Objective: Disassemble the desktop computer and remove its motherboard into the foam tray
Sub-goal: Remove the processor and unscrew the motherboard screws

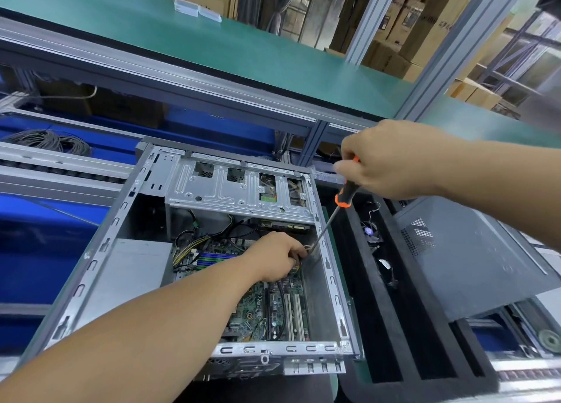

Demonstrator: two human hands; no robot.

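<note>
The open desktop case (100, 250) lies on its side in front of me, its green motherboard (258, 308) still inside on the floor of the case. My right hand (391, 159) grips the black-and-orange handle of a screwdriver (343, 196); its shaft slants down into the case. My left hand (277, 258) reaches inside over the board, fingers curled around the screwdriver tip near the right wall. What the tip touches is hidden. The black foam tray (361, 281) sits just right of the case.
A silver drive cage (236, 190) spans the case's far end, a grey power supply (136, 266) its left. The tray holds a small fan (371, 231), and the removed grey side panel (473, 260) lies over it. A green shelf (212, 38) overhangs behind.
</note>
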